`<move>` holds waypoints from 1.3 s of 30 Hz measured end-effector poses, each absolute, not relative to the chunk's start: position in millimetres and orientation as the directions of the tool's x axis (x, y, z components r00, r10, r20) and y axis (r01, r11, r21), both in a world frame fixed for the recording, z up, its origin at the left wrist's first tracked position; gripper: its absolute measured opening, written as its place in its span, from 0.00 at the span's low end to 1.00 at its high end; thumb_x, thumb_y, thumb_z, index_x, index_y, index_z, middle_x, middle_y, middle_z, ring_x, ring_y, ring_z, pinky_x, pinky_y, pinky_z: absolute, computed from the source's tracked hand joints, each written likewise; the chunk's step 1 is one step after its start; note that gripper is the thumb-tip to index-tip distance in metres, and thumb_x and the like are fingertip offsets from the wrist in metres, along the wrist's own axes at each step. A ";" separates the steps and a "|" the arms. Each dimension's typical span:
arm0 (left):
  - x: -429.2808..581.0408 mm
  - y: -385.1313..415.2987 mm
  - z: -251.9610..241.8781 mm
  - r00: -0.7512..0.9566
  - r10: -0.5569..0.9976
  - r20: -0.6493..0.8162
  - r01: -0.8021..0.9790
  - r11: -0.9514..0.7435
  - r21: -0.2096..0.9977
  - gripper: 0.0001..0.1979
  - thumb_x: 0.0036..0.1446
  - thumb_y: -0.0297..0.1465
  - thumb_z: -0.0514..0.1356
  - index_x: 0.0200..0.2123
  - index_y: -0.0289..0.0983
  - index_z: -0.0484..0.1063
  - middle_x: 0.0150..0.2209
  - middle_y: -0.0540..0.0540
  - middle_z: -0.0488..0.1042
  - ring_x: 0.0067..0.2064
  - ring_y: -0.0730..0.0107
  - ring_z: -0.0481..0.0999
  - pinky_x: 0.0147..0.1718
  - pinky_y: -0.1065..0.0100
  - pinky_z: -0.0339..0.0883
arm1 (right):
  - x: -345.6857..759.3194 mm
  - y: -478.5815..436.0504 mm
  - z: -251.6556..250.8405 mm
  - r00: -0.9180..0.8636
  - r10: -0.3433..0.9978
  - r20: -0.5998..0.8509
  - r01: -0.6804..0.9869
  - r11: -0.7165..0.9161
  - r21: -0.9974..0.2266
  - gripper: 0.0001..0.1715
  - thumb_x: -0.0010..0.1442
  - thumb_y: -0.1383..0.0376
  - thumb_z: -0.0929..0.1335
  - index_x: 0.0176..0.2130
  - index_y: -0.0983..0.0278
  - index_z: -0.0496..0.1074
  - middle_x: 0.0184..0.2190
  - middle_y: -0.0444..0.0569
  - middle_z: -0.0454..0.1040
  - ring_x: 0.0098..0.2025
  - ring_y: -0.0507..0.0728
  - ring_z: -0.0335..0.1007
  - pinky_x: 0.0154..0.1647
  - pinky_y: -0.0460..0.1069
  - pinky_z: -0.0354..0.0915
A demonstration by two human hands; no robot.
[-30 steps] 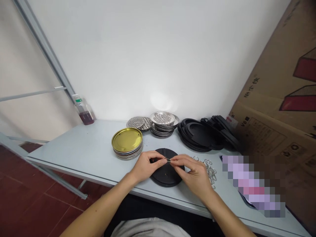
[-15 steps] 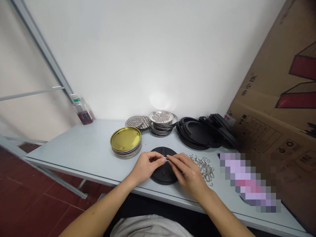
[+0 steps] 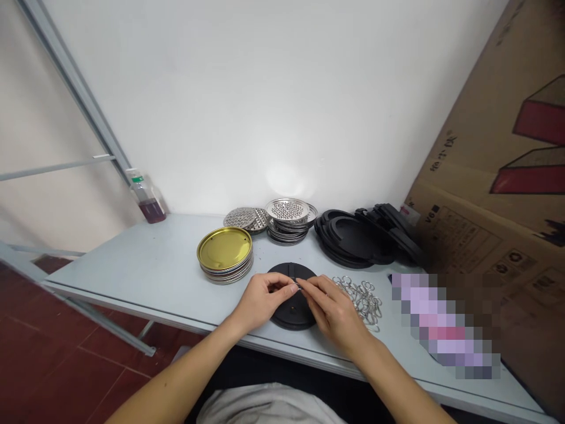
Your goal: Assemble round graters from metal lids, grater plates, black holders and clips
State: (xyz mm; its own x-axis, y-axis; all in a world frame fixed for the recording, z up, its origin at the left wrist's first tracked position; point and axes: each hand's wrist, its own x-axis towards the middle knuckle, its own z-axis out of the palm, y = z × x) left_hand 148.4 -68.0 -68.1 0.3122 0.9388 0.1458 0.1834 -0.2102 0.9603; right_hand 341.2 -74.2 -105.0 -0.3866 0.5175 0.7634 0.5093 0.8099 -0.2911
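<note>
Head view, hands at centre over a pale grey folding table (image 3: 132, 259). Left hand (image 3: 262, 301) and right hand (image 3: 332, 315) meet above a black round disc (image 3: 293, 316), probably rubber or plastic, which lies flat on the tabletop. Both hands are nearly closed in a pinch, with the remaining fingers loosely curled. Between the opposed fingertips sits a small metal ring (image 3: 297, 287), held just above the disc; its exact type is too small to confirm, though it resembles the loose rings nearby. Right of the right hand, touching its edge at most, lies a scattered heap of silver metal rings (image 3: 358, 299). Left of the left hand stands a stack of metal lids (image 3: 225, 256), topped by a gold-coloured one. Behind these are two piles of perforated stainless-steel discs (image 3: 286, 211), and further right a pile of black ring-shaped pieces (image 3: 353, 241), leaning against more black pieces toward the wall. At the table's far left corner stands a plastic bottle (image 3: 148, 203) holding dark red liquid. A large cardboard box (image 3: 477, 176) leans at the right, and a pixelated patch (image 3: 445, 324) hides whatever lies on the table's right end. A metal shelf upright (image 3: 75, 100) runs along the left side, above a red tile floor (image 3: 66, 335).
</note>
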 end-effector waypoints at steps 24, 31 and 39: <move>153.2 -70.5 -74.1 0.219 0.949 0.227 0.072 -0.248 0.966 0.07 0.57 0.30 0.64 0.39 0.33 0.78 0.35 0.44 0.78 0.35 0.68 0.79 0.38 0.69 0.74 | 341.3 -77.8 -100.4 -0.245 0.723 0.646 0.587 0.641 -0.495 0.15 0.69 0.68 0.62 0.50 0.60 0.73 0.35 0.49 0.75 0.35 0.56 0.73 0.37 0.50 0.69; 150.3 -68.8 -72.8 0.200 0.919 0.339 0.239 -0.381 0.893 0.06 0.58 0.29 0.64 0.39 0.36 0.80 0.36 0.45 0.78 0.38 0.67 0.78 0.39 0.69 0.72 | 339.2 -78.1 -100.3 -0.269 0.727 0.632 0.608 0.637 -0.474 0.13 0.68 0.68 0.61 0.47 0.63 0.73 0.33 0.50 0.74 0.33 0.56 0.73 0.35 0.50 0.68; 149.3 -70.9 -73.9 0.264 0.935 0.238 0.190 -0.293 0.937 0.08 0.61 0.32 0.62 0.40 0.35 0.77 0.34 0.45 0.78 0.34 0.69 0.77 0.35 0.70 0.73 | 338.8 -76.7 -101.4 -0.260 0.745 0.614 0.627 0.614 -0.479 0.11 0.69 0.67 0.62 0.44 0.64 0.73 0.33 0.49 0.74 0.33 0.56 0.73 0.36 0.49 0.68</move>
